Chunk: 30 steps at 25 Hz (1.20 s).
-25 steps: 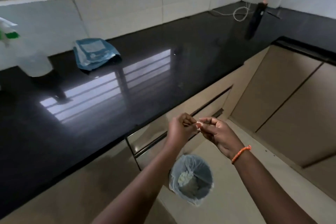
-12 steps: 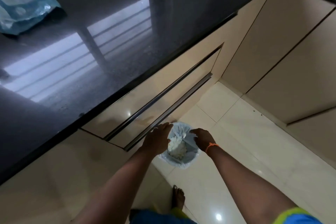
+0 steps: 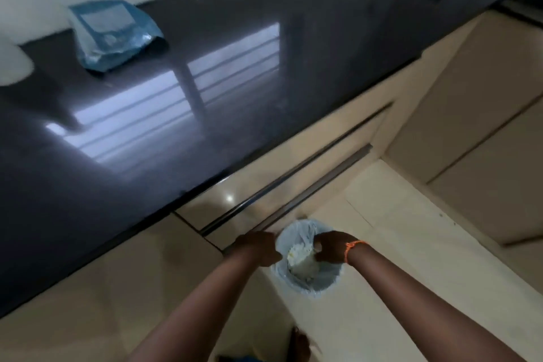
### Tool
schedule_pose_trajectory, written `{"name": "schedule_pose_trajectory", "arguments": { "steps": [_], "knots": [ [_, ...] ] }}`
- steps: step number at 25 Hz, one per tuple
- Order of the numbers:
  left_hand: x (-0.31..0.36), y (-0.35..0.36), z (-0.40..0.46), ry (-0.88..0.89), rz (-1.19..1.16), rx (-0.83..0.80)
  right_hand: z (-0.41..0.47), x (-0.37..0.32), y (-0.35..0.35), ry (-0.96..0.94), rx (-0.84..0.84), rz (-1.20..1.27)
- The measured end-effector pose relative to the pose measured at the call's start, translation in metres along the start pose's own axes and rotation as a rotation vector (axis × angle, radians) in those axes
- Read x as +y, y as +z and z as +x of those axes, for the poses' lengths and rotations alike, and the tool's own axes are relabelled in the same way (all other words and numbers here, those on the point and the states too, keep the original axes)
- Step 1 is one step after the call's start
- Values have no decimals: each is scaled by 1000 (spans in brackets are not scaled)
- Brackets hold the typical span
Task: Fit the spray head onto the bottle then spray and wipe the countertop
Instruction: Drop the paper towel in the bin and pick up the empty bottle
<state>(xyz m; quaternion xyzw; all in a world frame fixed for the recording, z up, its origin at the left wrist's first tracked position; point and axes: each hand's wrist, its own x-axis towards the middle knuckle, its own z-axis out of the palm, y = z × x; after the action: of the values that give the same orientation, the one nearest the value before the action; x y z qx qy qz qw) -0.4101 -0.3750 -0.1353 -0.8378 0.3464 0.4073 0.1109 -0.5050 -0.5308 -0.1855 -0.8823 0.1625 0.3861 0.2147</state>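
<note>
The picture is motion-blurred. The dark, glossy tabletop [image 3: 235, 73] runs from 8 o'clock up to 1 o'clock and mirrors a bright barred window. At 9 o'clock, cut off by the frame edge, the rounded base of a pale, translucent bottle [image 3: 13, 66] stands on it; only the lower body shows, so its top and any spray head lie outside the view. Near 11 o'clock a blue plastic packet [image 3: 110, 35] with a lighter panel on its face lies flat on the tabletop, well apart from the bottle.

Below the tabletop edge are beige cabinet fronts [image 3: 293, 173] with long metal handle rails. On the pale tiled floor [image 3: 411, 229] at about 5 o'clock stands a small bin [image 3: 329, 279] lined with a light blue bag, holding crumpled white waste [image 3: 299, 256].

Both forearms reach down to the bin. The left hand [image 3: 257, 248] sits at the bin's 9 o'clock rim, fingers curled in loosely; whether it grips the bag cannot be told. The right hand [image 3: 330, 250], with an orange band [image 3: 352, 248] at the wrist, is over the bin's 2 o'clock side, fingers bent down toward the liner and the white waste; the blur hides whether it is pinching anything. A bare foot [image 3: 301, 345] shows at 6 o'clock on the floor.
</note>
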Motion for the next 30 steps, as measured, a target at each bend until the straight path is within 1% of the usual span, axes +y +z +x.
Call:
{"name": "schedule_pose_trajectory", "arguments": {
  "steps": [2, 3, 5, 7, 10, 11, 13, 16, 20, 21, 24, 26, 28, 30],
  "knots": [
    [-10, -30, -36, 42, -42, -80, -28, -27, -40, -79, 23, -80],
    [-18, -45, -58, 63, -103, -68, -44, -44, -61, -148, 74, -98],
    [-41, -72, -103, 75, -205, 58, -76, -82, -102, -341, 211, -120],
    [-73, -92, -144, 40, -325, 215, -102, -126, -139, -521, 327, -106],
    [-135, -111, -193, -98, -371, 486, -120, -200, -177, -725, 415, -37],
    [-158, -115, -205, -162, -371, 544, -118, -227, -187, -778, 432, -30],
    [-206, -121, -222, -294, -417, 608, -108, -276, -200, -853, 475, -35],
    [-283, -123, -236, -428, -542, 696, -83, -349, -211, -895, 512, -18],
    [-381, -118, -229, -484, -740, 885, -42, -439, -217, -927, 510, -25],
    [-402, -117, -224, -512, -758, 924, -33, -458, -217, -923, 512, -23],
    [-455, -115, -207, -608, -759, 1035, -3, -510, -216, -892, 526, 15],
    [-483, -117, -197, -621, -803, 1094, 14, -538, -214, -884, 517, 66],
    [-505, -121, -190, -624, -850, 1116, 27, -561, -216, -879, 497, 122],
    [-525, -125, -181, -611, -867, 1124, 39, -584, -227, -857, 512, 128]
  ]
}}
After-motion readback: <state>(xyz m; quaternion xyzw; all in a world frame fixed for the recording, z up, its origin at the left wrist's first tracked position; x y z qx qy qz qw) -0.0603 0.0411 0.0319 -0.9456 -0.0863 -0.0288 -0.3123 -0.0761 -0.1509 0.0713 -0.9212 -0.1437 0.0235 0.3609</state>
